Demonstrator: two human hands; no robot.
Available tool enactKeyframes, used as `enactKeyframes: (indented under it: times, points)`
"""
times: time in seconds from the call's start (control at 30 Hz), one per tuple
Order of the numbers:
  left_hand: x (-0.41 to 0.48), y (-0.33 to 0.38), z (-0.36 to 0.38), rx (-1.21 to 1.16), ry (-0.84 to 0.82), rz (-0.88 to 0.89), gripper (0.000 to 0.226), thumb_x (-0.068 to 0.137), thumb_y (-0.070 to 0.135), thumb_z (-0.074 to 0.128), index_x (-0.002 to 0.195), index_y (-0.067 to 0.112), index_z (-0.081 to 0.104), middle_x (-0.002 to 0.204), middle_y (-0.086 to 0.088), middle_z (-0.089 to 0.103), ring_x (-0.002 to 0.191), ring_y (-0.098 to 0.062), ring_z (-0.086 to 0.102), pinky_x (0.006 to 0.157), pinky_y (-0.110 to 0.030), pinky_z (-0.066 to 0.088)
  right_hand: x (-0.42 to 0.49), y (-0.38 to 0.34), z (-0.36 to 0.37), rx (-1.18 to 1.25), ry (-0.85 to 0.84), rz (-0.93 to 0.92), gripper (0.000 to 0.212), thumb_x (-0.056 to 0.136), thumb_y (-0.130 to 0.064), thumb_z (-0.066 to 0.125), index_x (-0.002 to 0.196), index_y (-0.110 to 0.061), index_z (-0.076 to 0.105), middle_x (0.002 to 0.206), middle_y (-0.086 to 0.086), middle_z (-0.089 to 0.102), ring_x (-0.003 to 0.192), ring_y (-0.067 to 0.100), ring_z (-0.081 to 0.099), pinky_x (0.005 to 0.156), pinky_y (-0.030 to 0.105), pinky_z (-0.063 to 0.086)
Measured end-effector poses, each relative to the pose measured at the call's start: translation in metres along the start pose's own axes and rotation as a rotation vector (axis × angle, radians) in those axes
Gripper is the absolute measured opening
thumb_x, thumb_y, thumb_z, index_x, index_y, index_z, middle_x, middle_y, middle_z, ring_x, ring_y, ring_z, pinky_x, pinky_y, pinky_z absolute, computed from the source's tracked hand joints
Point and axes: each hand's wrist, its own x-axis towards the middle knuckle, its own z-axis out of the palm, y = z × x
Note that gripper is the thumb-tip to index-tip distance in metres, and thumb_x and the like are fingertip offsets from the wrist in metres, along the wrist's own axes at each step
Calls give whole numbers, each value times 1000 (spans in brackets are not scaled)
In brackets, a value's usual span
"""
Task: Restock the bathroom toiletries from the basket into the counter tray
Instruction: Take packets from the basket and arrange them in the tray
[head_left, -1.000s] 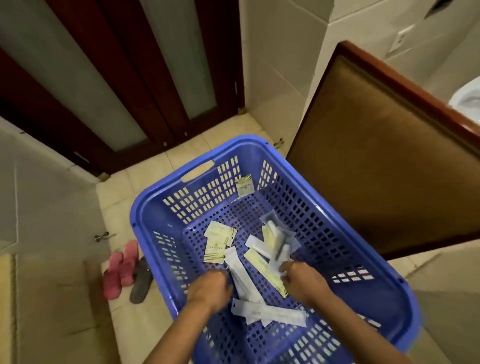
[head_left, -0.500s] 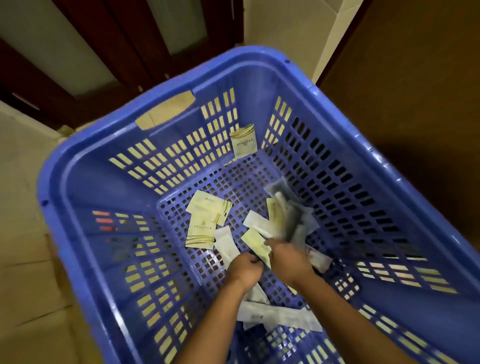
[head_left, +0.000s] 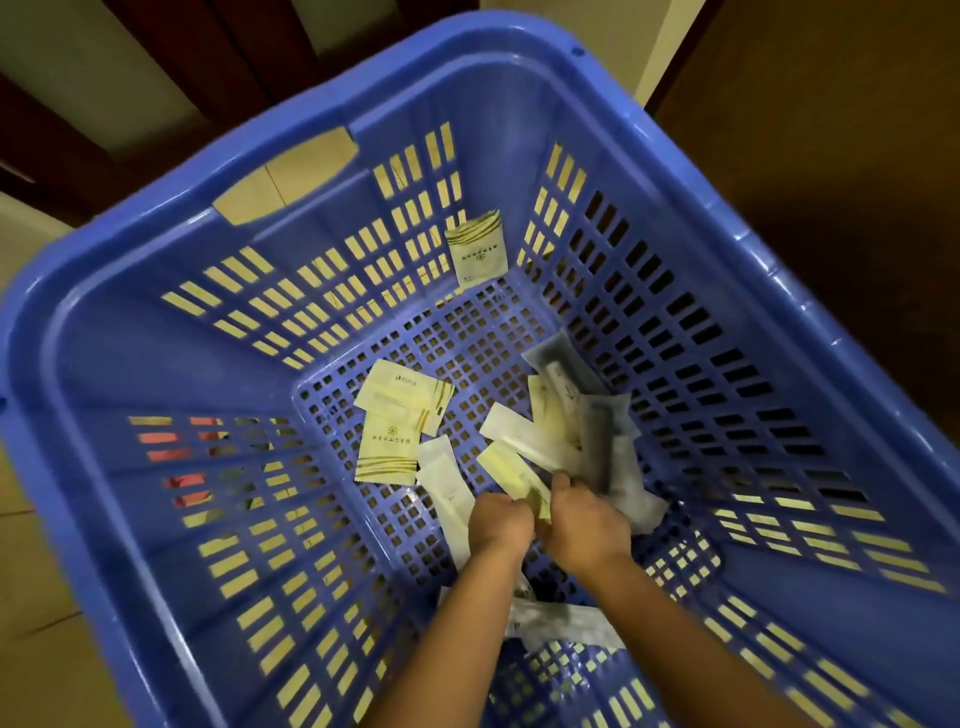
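Inside basket (head_left: 104, 353), left hand (head_left: 501, 525) pinches yellow sachet (head_left: 511, 470); right hand (head_left: 587, 525) clutches packet bundle (head_left: 597, 431).

Likely a bathroom entrance in a home or guesthouse: beige floor tiles (head_left: 47, 597), a dark wooden door (head_left: 244, 47) far left, wrapped toiletry sachets (head_left: 387, 447) in a blue laundry basket (head_left: 156, 332)

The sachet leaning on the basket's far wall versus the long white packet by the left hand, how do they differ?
The sachet stands propped against the wall; the long white packet lies flat on the floor. The sachet is squarish; the packet is a narrow strip. The sachet shows gold stripes; the packet looks plain. Both are pale flat wrappers inside the blue basket.
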Motion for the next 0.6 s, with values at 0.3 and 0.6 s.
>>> enactKeyframes:
  times: [0.3,0.6]
  points:
    - [-5,3,-9,-124,13,-14,35,95,8,44,63,16,55,74,-6,57,71,-24,49,68,-32,39,-5,1,2,87,0,-26,53,91,-33,50,133,-10,27,129,10,47,104,30,61,75,37,50]
    - [-17,36,-7,-121,-69,144,24,97,4,41,107,14,60,85,1,59,65,-14,48,59,-25,40,-4,25,-18,116,147,62,28,96,-21,39,122,-13,46,75,5,61,67,27,54,52,26,35]
